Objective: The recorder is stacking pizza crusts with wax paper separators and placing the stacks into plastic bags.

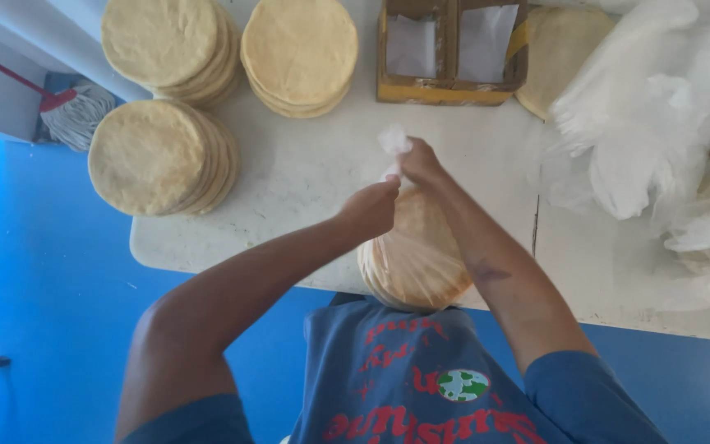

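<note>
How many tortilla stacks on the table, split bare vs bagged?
Bare stacks: 4 (upper left, top centre, left edge, one partly hidden behind the cardboard box)
Bagged stacks: 1, the bagged stack, its neck pinched by both hands
Total: 5; the plastic pile at right may hide more.

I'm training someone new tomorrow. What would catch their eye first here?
Both hands, the left hand and right hand, pinch the twisted neck of a clear bag of flatbreads at the table's near edge. Three bare stacks of flatbreads sit at far left.
</note>
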